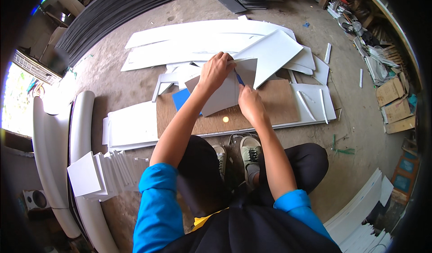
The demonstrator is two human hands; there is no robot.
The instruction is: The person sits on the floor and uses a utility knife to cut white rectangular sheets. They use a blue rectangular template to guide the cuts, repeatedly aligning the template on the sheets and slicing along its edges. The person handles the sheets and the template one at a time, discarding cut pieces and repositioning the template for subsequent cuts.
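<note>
My left hand [215, 72] presses down on the top edge of a grey-white sheet [222, 95] that lies on a brown board [279, 104]. My right hand [250, 102] grips a blue-handled knife [239, 78], with its blade on the sheet just right of my left fingers. A blue piece [181, 98] pokes out from under the sheet's left side. Both forearms reach forward over my knees and shoes.
White foam boards [202, 43] lie spread on the concrete floor beyond the brown board. A row of cut white squares [105, 174] stands at my left beside curved white panels [49, 154]. Dark sheets [112, 14] are stacked at far left; cardboard boxes [396, 104] and clutter line the right.
</note>
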